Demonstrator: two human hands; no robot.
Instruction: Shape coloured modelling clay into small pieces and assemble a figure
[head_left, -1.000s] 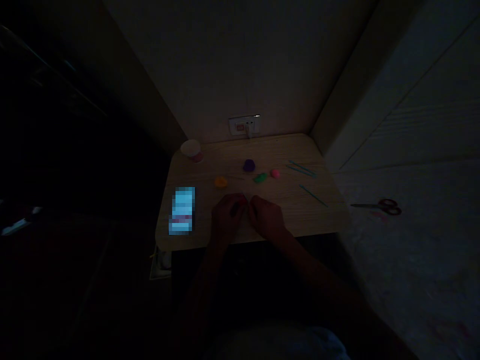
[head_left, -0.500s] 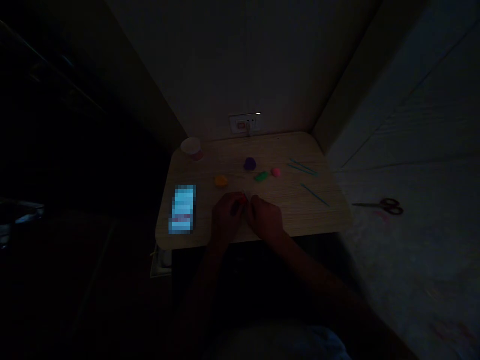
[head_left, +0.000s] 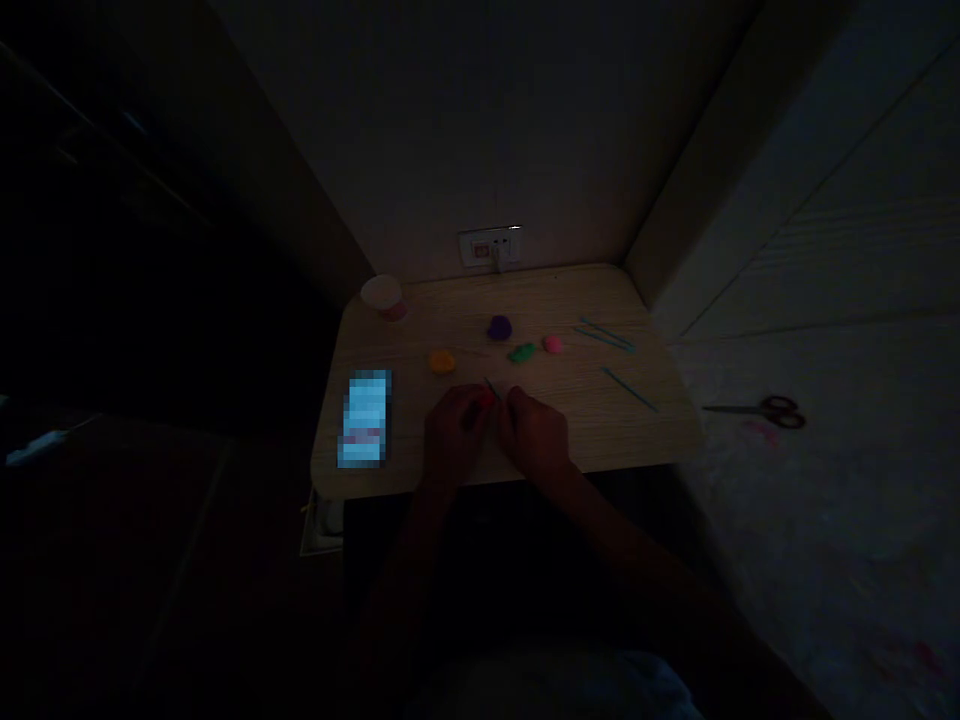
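In the dim head view, my left hand (head_left: pixel 452 430) is closed around a small red lump of modelling clay (head_left: pixel 487 398), partly hidden by the fingers. Close beside it, my right hand (head_left: pixel 534 432) has its fingers pinched on a thin dark stick (head_left: pixel 492 388) whose upper end shows between the hands. The stick's lower part is hidden, and whether it touches the red clay is unclear. Beyond the hands lie an orange clay lump (head_left: pixel 442 362), a purple one (head_left: pixel 499 328), a green one (head_left: pixel 523 352) and a pink one (head_left: pixel 553 344).
Several thin blue-green sticks (head_left: pixel 630 389) lie on the right of the wooden table (head_left: pixel 420 300). A paper cup (head_left: pixel 383 296) stands at the back left, with a lit phone (head_left: pixel 365 420) nearer. Scissors (head_left: pixel 757 410) rest on a pale surface to the right. A wall socket (head_left: pixel 490 246) is behind.
My right hand has shifted slightly right, away from the left. The dark stick between the hands now shows more plainly. The other things on the table stay in place.
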